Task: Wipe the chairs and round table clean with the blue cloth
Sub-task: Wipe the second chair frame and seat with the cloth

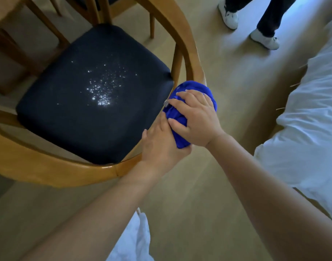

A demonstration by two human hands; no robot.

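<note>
— How far along are they, do you reckon?

— Early, I'd say. They're on the near chair (182,34), working its curved rail (191,59). The cloth (192,86) is bunched round the rail, just off the seat's right corner.

— Who's got hold of it?

— The right hand (196,117). Its fingers are bent over the top of the bundle and the thumb is tucked in at the side, so it's clamped round cloth and rail together. The left hand (161,146) sits on the rail just below, touching the cloth's lower end. Its fingertips are hidden under the cloth, so I can't tell whether they wrap the rail or the cloth.

— And the seat?

— The seat (48,113) isn't done, by the look of it. There's a scatter of bright specks (103,89) near its middle, droplets or crumbs, I can't say which. The rail along the near edge shows no sign either way.

— The rest?

— A far chair (97,8) stands behind this one with no hand near it. The wood at the far left corner may be the table (3,8), but too little of it shows to be sure. So my guess is that most of the job is ahead: the rest of this rail, the seat, the other chair and the table.
</note>
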